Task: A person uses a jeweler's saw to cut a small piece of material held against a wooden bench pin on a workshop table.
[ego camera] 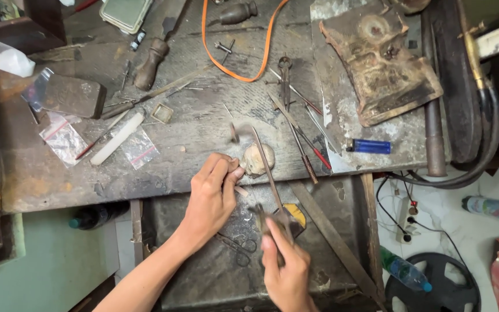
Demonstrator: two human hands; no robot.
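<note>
Fingers of your left hand [213, 193] pinch a small piece on the pale lump [257, 159], holding it steady while your right hand [287, 271] grips the long file [267, 170].

We have a single view, worn on the head, looking almost straight down over the workbench [192, 133]. It sits close: both forearms enter from the bottom edge, and the left hand [215, 190] and right hand [287, 268] fill the lower middle. Beyond the fingertips the bench top runs to the upper edge; to the right of the fingers we see floor [463, 225]. No second view overlaps.
</note>
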